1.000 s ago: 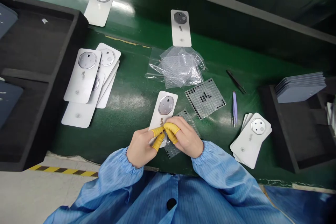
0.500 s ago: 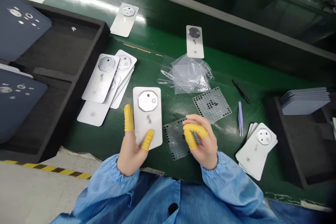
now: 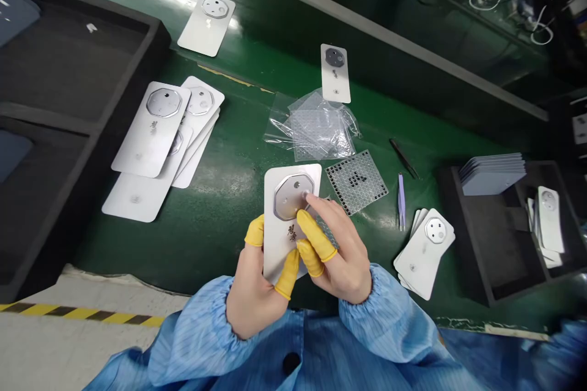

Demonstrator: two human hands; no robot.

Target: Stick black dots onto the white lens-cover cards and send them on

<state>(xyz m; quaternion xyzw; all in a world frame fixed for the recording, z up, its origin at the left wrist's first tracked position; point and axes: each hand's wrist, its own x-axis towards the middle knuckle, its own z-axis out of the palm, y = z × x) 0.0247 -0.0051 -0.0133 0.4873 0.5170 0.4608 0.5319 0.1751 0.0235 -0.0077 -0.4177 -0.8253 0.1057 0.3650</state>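
Observation:
My left hand [image 3: 261,287] grips a white phone back cover [image 3: 277,244] by its lower sides, the thumb over its face. The cover has an octagonal silver camera ring with one dark hole near its top. My right hand [image 3: 337,250] is closed over the cover's right side, fingertips at the ring's lower right edge. Whether a small piece is between its fingers is hidden. Both hands wear yellow finger cots. Beside the right hand lies a clear sheet with small black round pieces [image 3: 358,183]; a second sheet [image 3: 328,229] is mostly hidden under the hand.
Stacked white covers lie left [image 3: 147,128] and right [image 3: 424,256]. Single covers [image 3: 206,24] [image 3: 335,82] lie farther back. Clear plastic bags [image 3: 316,128], black tweezers [image 3: 403,159] and purple tweezers [image 3: 402,201] are on the green bench. Black trays stand left [image 3: 153,36] and right [image 3: 468,250].
My right hand has moved left from above the dotted sheet onto the cover. My left hand has brought the cover rightward. The whole view has shifted slightly.

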